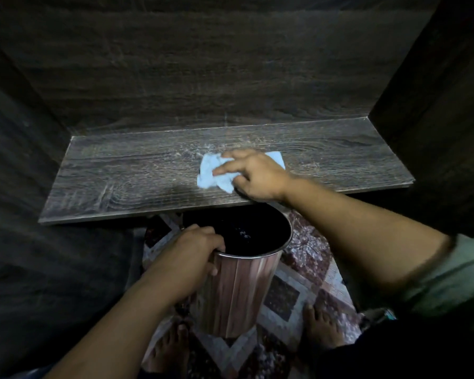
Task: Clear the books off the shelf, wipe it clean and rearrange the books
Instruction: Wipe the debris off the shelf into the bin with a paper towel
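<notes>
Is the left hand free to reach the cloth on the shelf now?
Probably not: the left hand grips the rim of the metal bin below the shelf edge, and the right hand presses on the cloth.

right arm outstretched, right hand (255,176) palm-down with fingers (225,168) straight, left hand (195,250) lower, gripping bin (241,291) rim

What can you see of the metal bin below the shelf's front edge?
The metal bin is tall, round and open-topped, with shiny, vertically streaked steel-looking walls and a thin rolled rim. Its inside is dark, with a few pale specks. Its mouth sits just below the front edge of the wooden shelf, over a patterned rug. The left hand grips its rim, fingers curled into the opening. Whether its base touches the rug is unclear.
</notes>
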Demonstrator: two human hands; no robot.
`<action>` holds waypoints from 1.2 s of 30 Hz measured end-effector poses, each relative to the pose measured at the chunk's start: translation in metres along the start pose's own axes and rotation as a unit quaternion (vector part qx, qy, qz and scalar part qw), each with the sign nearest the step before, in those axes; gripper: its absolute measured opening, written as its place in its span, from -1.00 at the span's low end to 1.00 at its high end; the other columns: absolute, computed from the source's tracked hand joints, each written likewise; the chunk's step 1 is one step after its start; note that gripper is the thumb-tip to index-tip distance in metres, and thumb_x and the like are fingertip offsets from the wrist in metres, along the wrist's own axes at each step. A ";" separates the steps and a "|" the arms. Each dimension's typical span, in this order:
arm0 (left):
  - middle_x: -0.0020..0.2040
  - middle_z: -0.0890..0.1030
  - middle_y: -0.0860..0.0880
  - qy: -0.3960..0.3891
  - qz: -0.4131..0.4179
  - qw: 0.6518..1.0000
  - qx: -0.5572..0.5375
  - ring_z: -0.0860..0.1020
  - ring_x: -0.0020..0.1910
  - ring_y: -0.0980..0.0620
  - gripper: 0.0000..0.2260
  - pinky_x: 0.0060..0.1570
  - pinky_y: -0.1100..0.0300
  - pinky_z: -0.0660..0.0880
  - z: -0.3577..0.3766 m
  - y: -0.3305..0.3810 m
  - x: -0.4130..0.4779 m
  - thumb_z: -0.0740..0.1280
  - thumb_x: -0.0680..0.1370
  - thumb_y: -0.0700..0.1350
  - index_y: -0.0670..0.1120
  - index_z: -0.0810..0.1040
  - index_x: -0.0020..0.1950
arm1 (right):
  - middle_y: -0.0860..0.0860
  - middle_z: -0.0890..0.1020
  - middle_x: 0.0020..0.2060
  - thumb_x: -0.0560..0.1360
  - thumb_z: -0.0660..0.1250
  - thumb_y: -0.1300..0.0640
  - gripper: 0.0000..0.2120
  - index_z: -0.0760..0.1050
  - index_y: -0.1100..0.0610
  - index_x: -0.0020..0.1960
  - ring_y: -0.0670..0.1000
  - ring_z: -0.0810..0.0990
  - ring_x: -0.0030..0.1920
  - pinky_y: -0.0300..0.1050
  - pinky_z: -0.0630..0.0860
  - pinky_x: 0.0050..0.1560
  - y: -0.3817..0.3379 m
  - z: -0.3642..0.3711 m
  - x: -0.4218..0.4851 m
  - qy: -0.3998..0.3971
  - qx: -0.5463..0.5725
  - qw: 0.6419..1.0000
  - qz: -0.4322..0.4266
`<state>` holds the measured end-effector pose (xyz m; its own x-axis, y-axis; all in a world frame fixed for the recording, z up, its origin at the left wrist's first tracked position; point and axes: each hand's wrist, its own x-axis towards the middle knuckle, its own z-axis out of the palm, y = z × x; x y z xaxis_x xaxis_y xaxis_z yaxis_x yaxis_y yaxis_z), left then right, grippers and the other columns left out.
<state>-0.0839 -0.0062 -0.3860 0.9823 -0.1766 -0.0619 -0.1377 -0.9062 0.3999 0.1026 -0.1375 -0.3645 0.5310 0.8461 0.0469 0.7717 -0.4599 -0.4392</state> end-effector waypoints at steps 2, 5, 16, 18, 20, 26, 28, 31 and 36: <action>-0.01 0.56 -0.01 -0.018 -0.003 1.000 0.005 0.37 -0.05 0.04 -0.69 -0.13 0.25 0.22 -0.001 0.004 0.001 0.52 0.36 -0.16 -0.06 0.63 0.08 | 0.07 0.54 0.26 0.39 0.16 0.24 -0.55 0.63 -0.01 0.17 0.06 0.46 0.31 -0.14 0.30 0.34 -0.005 -0.007 -0.031 -0.030 0.039 0.999 -0.010; -0.01 0.55 0.01 -0.018 -0.003 1.000 0.002 0.40 -0.03 0.04 -0.69 -0.09 0.24 0.29 0.000 0.013 0.003 0.52 0.37 -0.16 -0.04 0.62 0.09 | -0.03 0.54 0.13 0.46 0.17 0.35 -0.59 0.63 0.07 0.16 -0.08 0.48 0.17 -0.41 0.31 0.17 0.010 -0.036 -0.073 0.026 0.133 0.988 0.071; -0.02 0.55 0.03 -0.029 0.022 0.999 -0.006 0.44 0.01 0.00 -0.71 -0.04 0.20 0.38 0.014 0.045 0.032 0.53 0.35 -0.16 -0.05 0.62 0.04 | 0.23 0.25 0.48 0.48 -0.08 -0.24 -0.36 0.27 -0.05 0.49 0.23 0.28 0.41 -0.03 0.21 0.39 0.089 -0.034 -0.098 0.114 -0.122 0.925 0.342; -0.08 0.57 0.01 -0.014 0.026 0.999 -0.017 0.47 -0.04 -0.04 -0.71 -0.07 0.15 0.41 0.014 0.043 0.033 0.56 0.30 -0.19 -0.07 0.63 -0.02 | 0.22 0.32 0.44 0.42 -0.04 -0.13 -0.37 0.36 -0.04 0.45 0.22 0.32 0.38 -0.05 0.24 0.35 0.051 -0.020 -0.083 0.078 -0.075 0.967 0.229; -0.14 0.59 -0.02 0.002 0.031 0.999 -0.017 0.50 -0.11 -0.09 -0.69 -0.13 0.16 0.40 0.015 0.039 0.033 0.59 0.23 -0.23 -0.09 0.64 -0.08 | 0.15 0.42 0.38 0.44 0.14 0.05 -0.50 0.48 -0.03 0.36 0.14 0.34 0.39 -0.11 0.23 0.36 0.020 -0.014 -0.083 0.021 0.003 0.993 0.116; -0.14 0.59 -0.04 0.005 0.035 0.999 -0.021 0.50 -0.11 -0.10 -0.71 -0.12 0.12 0.46 0.014 0.033 0.023 0.58 0.25 -0.24 -0.11 0.64 -0.08 | 0.10 0.52 0.28 0.45 0.23 0.13 -0.58 0.54 0.04 0.29 0.08 0.45 0.31 -0.20 0.28 0.34 0.063 -0.062 -0.091 0.201 0.068 0.962 0.173; -0.12 0.59 -0.05 0.001 0.028 0.999 -0.020 0.50 -0.08 -0.11 -0.72 -0.10 0.10 0.47 0.012 0.031 0.020 0.57 0.27 -0.23 -0.12 0.65 -0.06 | 0.17 0.34 0.44 0.51 0.25 0.05 -0.47 0.34 0.08 0.46 0.14 0.29 0.44 -0.09 0.18 0.45 0.080 -0.059 -0.091 0.164 0.021 0.954 0.252; -0.07 0.59 -0.04 -0.016 0.017 1.000 -0.017 0.48 -0.04 -0.09 -0.72 -0.07 0.16 0.44 0.010 0.030 0.015 0.56 0.31 -0.21 -0.12 0.64 -0.01 | 0.15 0.15 0.53 0.46 0.16 -0.12 -0.34 0.18 -0.02 0.54 0.18 0.15 0.51 -0.03 0.10 0.48 0.065 -0.033 -0.086 0.073 -0.051 0.958 0.272; -0.06 0.58 -0.02 -0.028 0.010 0.999 -0.017 0.47 -0.01 -0.04 -0.73 -0.08 0.19 0.38 0.007 0.031 0.005 0.55 0.31 -0.19 -0.09 0.64 -0.01 | -0.03 0.50 0.34 0.42 0.29 0.29 -0.54 0.58 -0.14 0.20 0.02 0.49 0.28 -0.06 0.38 0.35 -0.004 -0.033 -0.087 -0.064 0.044 0.991 0.111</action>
<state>-0.0843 -0.0383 -0.3806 0.9705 -0.2174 -0.1043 -0.1527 -0.8890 0.4317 0.0651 -0.2180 -0.3376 0.6308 0.7568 -0.1713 0.6049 -0.6179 -0.5023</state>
